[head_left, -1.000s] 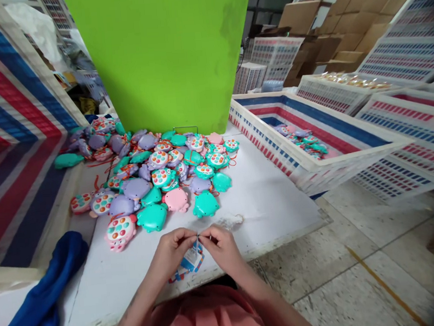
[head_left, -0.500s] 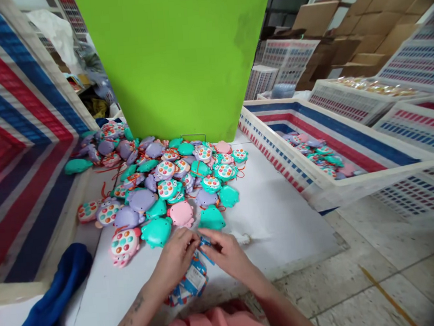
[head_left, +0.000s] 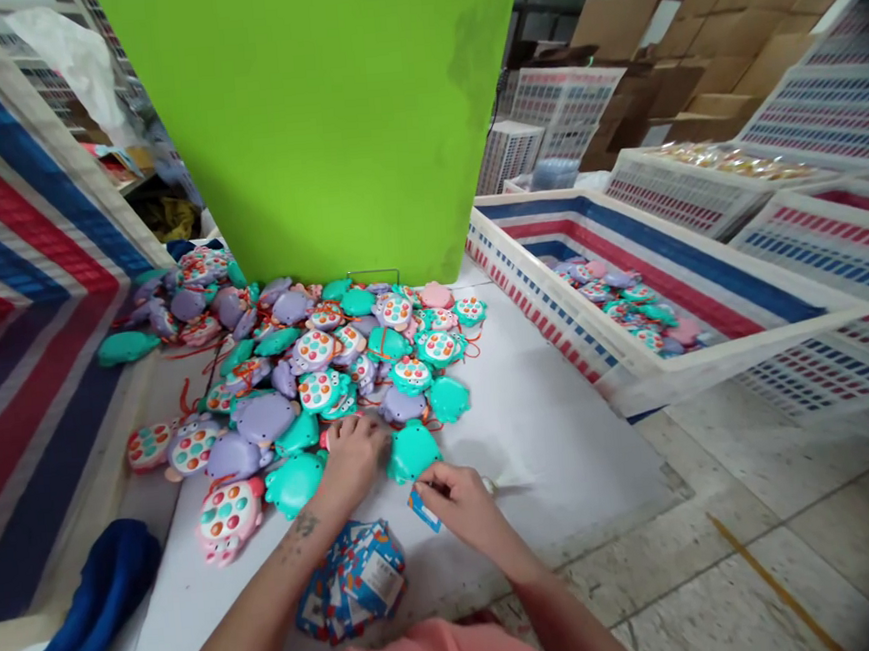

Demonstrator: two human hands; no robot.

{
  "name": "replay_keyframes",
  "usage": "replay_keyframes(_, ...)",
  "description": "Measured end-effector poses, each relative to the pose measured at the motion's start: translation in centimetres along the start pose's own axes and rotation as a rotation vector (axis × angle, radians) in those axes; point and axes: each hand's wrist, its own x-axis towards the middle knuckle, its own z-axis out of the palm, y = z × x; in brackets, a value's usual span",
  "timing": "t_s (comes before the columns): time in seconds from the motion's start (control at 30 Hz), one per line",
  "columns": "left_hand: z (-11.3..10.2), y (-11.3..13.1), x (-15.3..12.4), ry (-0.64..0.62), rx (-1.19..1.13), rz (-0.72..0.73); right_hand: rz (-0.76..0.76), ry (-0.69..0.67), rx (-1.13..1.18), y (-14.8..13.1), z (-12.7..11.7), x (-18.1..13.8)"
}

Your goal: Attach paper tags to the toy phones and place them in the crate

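My left hand (head_left: 355, 454) reaches into the near side of the toy pile, its fingers curled over a pink animal-shaped toy (head_left: 328, 437) that they mostly hide. Between the thumb and fingers of my right hand (head_left: 454, 494) is a small blue printed card (head_left: 423, 511). A teal animal-shaped toy (head_left: 412, 452) lies face down between the two hands. Below them, near the table's front edge, a heap of blue printed cards (head_left: 349, 580) is spread out. Close to my left forearm rests a pink toy with coloured round buttons (head_left: 230, 517).
Purple, teal and pink toys cover the white table (head_left: 564, 436) up to a green board (head_left: 328, 123). On the right stands a white crate (head_left: 709, 369) with more toys inside. A striped-lined crate (head_left: 41, 587) and blue cloth (head_left: 89, 623) are at left.
My hands were together over the cards and have moved apart. The left went forward onto the pink toy, while the right holds a blue card. The view has shifted slightly.
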Motion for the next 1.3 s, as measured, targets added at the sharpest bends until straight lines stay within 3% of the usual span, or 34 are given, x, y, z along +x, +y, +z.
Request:
replay_keyframes(0.27, -0.8, 1.1, 0.7, -0.094, -0.062, 0.019, 0.055, 0.031, 0.098, 0.4, 0.2, 0.3)
replay_keyframes(0.4, -1.9, 1.2, 0.4, -0.196, -0.487, -0.077, 0.097, 0.056, 0.173, 0.3, 0.5, 0.9)
replay_keyframes(0.5, -2.5, 1.2, -0.1, -0.204, -0.836, -0.143, 0.114, 0.067, 0.238, 0.2, 0.6, 1.5)
replay_keyframes(0.63, -2.9, 1.5, -0.6, -0.155, -0.994, -0.189, 0.141, 0.096, 0.27, 0.0, 0.7, 1.7)
replay_keyframes(0.83, -3.3, 2.6, -1.0, -0.137, -0.925, -0.162, 0.183, 0.095, 0.29, -1.1, 0.5, 1.9)
replay_keyframes(1.1, -4.1, 2.3, -0.9, 0.045, -0.532, 0.101, 0.214, 0.058, 0.618, -1.3, 1.2, 2.3)
replay_keyframes(1.3, -6.2, 2.8, -0.7, 0.016, -0.475, 0.245, 0.343, -0.045, 0.757, -2.6, 1.2, 2.5)
